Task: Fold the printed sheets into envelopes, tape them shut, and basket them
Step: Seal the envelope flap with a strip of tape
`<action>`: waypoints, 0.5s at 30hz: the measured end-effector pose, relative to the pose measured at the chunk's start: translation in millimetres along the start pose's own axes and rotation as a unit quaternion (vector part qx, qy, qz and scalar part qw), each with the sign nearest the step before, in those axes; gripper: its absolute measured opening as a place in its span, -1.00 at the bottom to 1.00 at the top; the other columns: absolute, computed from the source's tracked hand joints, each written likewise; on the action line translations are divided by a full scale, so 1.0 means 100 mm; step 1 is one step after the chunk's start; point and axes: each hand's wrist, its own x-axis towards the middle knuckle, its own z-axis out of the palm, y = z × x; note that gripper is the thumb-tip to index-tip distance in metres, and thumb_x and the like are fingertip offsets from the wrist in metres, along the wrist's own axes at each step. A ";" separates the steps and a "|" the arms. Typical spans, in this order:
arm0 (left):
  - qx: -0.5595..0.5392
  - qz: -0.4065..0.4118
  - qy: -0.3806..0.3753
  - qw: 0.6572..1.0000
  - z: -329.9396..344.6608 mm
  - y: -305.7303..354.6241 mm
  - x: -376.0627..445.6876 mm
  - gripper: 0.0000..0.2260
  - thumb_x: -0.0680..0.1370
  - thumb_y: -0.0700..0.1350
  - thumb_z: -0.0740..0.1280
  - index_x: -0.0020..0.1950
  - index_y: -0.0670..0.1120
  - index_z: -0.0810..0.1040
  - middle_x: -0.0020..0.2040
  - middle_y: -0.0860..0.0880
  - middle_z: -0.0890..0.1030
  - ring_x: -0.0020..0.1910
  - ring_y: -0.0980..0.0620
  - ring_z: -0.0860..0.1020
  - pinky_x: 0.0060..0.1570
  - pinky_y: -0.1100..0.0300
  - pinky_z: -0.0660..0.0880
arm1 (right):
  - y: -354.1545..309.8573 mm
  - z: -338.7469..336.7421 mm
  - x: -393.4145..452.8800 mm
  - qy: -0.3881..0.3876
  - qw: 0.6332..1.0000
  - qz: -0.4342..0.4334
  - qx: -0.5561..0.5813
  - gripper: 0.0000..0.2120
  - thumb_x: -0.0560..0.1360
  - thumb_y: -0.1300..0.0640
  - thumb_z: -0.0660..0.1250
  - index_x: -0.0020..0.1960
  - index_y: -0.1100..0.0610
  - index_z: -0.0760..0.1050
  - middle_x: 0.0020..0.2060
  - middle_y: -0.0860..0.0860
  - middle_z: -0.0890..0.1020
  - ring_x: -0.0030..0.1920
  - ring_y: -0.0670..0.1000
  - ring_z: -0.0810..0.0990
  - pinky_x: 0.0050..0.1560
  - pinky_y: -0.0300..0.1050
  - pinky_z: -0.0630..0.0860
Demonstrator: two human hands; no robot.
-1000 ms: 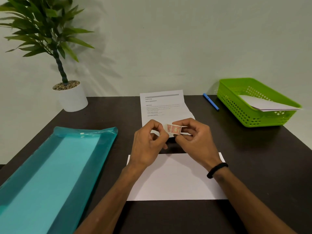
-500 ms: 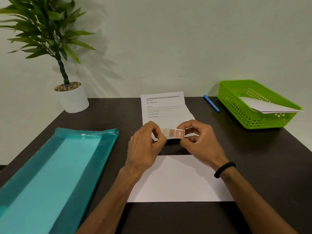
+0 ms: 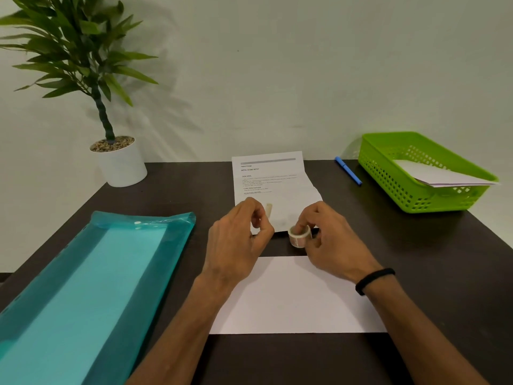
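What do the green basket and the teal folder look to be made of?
Green basket: likely moulded plastic, given its uniform bright colour and lattice of punched holes. Teal folder: seemingly thin translucent plastic film, glossy, with a lighter sheet showing through.

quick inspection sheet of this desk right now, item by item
surface: dark table, partly covered by paper.
job's things: folded white envelope nearest; printed sheet behind; tape roll; tape strip; green basket holding white papers.
clutter: teal folder, blue pen, potted plant.
grippers: left hand pinches the strip; right hand holds the roll.
cables: nothing seen.
surroundings: pale wall.
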 end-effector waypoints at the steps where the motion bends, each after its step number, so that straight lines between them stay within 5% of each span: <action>1: 0.008 0.019 -0.005 1.000 0.00 0.00 -0.01 -0.86 0.59 0.00 0.43 0.01 0.08 0.48 -0.12 0.18 0.54 -0.33 0.19 0.53 -0.19 0.47 0.42 | -0.01 -0.01 0.00 -0.002 1.000 0.009 0.001 -0.64 0.40 0.45 0.42 -0.02 0.00 0.58 0.09 -0.11 0.51 0.08 -0.05 0.54 -0.06 -0.36 0.51; 7: 0.029 0.116 -0.014 0.993 0.03 0.05 -0.05 -0.87 0.58 -0.01 0.44 0.05 0.01 0.53 -0.11 0.09 0.64 -0.32 0.09 0.57 -0.23 0.33 0.56 | -0.10 -0.04 0.00 0.140 0.977 0.032 0.160 -0.84 0.57 0.27 0.34 -0.02 0.05 0.63 -0.05 -0.11 0.69 -0.12 -0.19 0.62 -0.15 -0.35 0.48; 9: 0.044 0.157 -0.004 0.987 0.05 0.08 -0.08 -0.87 0.58 -0.02 0.43 0.04 0.01 0.52 -0.14 0.07 0.65 -0.33 0.07 0.57 -0.27 0.26 0.60 | -0.16 -0.06 -0.01 0.119 0.957 0.038 0.263 -0.95 0.60 0.13 0.41 0.03 0.06 0.64 -0.14 -0.06 0.74 -0.14 -0.13 0.69 -0.13 -0.26 0.59; 11: 0.052 0.181 0.006 0.982 0.08 0.10 -0.09 -0.87 0.61 0.04 0.36 0.03 0.01 0.51 -0.15 0.06 0.64 -0.35 0.08 0.55 -0.27 0.30 0.55 | -0.18 -0.07 -0.01 0.085 0.953 0.050 0.287 -0.84 0.56 0.02 0.47 0.10 0.05 0.64 -0.19 -0.04 0.76 -0.15 -0.07 0.74 -0.13 -0.21 0.66; 15: 0.051 0.198 0.008 0.979 0.12 0.09 -0.10 -0.85 0.60 0.05 0.37 0.05 0.01 0.52 -0.14 0.04 0.66 -0.35 0.08 0.57 -0.25 0.31 0.53 | -0.18 -0.09 -0.01 0.056 0.945 0.083 0.311 -0.82 0.54 0.15 0.50 0.13 0.08 0.64 -0.21 0.00 0.77 -0.16 -0.03 0.76 -0.17 -0.19 0.67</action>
